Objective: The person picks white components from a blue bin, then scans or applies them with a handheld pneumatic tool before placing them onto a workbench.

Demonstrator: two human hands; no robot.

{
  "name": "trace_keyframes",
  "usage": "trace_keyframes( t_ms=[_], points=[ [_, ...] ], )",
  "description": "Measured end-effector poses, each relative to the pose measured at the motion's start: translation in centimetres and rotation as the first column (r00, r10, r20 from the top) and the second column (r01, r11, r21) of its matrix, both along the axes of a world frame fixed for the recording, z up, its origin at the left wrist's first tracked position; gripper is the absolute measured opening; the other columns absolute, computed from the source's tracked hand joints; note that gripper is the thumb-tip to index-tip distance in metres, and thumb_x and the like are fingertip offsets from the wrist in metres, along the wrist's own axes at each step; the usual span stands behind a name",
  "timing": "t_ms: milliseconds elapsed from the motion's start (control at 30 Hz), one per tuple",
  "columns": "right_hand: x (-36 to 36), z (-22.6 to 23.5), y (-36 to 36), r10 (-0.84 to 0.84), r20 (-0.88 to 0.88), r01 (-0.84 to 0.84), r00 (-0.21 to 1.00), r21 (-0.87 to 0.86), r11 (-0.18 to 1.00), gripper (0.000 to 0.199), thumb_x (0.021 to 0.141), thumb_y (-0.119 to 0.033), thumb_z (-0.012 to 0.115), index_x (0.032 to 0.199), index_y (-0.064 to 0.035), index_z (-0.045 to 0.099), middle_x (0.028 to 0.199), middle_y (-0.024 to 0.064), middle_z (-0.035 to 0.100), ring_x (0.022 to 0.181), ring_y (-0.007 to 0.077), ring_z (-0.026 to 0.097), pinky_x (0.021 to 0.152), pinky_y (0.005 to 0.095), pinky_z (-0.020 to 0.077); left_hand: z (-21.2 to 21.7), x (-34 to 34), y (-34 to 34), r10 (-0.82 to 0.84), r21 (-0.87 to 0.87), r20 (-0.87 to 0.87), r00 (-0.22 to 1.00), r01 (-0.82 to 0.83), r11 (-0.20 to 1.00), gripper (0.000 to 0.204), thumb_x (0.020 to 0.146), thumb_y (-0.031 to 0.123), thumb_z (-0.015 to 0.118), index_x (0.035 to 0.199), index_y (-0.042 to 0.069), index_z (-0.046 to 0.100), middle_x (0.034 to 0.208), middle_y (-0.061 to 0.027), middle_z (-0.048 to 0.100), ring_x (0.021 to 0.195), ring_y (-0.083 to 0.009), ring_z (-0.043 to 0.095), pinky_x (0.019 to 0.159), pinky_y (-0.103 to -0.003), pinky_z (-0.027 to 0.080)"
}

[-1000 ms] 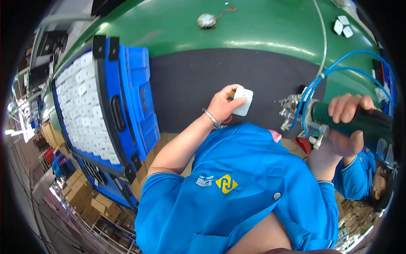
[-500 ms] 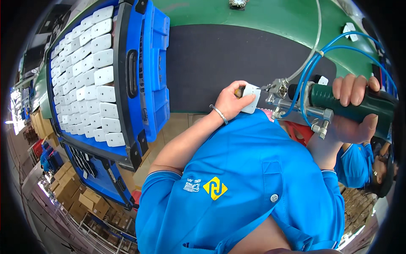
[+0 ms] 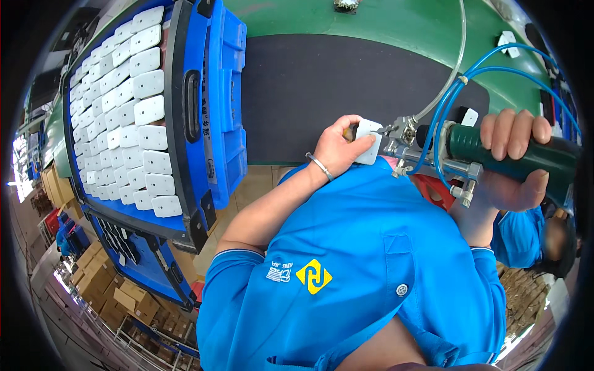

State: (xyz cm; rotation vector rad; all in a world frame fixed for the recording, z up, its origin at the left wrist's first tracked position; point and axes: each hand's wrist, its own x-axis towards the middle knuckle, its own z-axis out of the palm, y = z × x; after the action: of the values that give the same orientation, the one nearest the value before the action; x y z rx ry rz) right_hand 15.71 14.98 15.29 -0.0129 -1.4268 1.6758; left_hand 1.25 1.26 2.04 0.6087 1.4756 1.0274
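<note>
A blue crate [image 3: 219, 93] is seen standing at the left on the green table [image 3: 396, 21], packed with rows of white flat pads [image 3: 127, 117]. A dark mat [image 3: 322, 80] is laid beside it. Below the crate, brown cardboard boxes [image 3: 102, 287] are stacked on what seems to be the floor. A small metal piece [image 3: 346, 5] is cut off at the top edge.

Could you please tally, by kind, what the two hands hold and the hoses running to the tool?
White plastic piece, in the left hand: 1
Green-handled air tool, in the right hand: 1
Blue hoses: 2
Clear hose: 1
Total: 5
</note>
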Motion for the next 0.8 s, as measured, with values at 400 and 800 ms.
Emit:
trace_keyframes(
  t_ms=[400,800],
  points=[
    [1.1,1.2,-0.4,-0.088,-0.010,0.087,0.996,-0.033,0.996,0.047,0.074,-0.035,0.047,0.112,-0.0089,0.038,0.078,0.0019,0.049,0.063,0.0112,0.046,0.057,0.0249,0.0370,-2.1,-1.6,-1.0,0.032,0.018,-0.195,0.980,-0.030,0.999,0.032,0.067,0.012,0.060,0.096,0.005,0.049,0.084,-0.0101,0.054,0.070,-0.0177,0.054,0.064,-0.026,0.047],
    [0.4,0.5,-1.9,0.010,-0.035,-0.011,0.999,-0.020,1.000,0.053,0.072,-0.037,0.051,0.113,-0.0082,0.036,0.077,0.0019,0.050,0.063,0.0110,0.048,0.057,0.0237,0.0403,-1.0,-0.7,-0.5,0.110,-0.024,-0.033,0.993,-0.111,0.994,0.034,0.067,0.014,0.060,0.097,0.004,0.048,0.084,-0.0110,0.053,0.070,-0.0188,0.054,0.063,-0.027,0.047]
  ],
)
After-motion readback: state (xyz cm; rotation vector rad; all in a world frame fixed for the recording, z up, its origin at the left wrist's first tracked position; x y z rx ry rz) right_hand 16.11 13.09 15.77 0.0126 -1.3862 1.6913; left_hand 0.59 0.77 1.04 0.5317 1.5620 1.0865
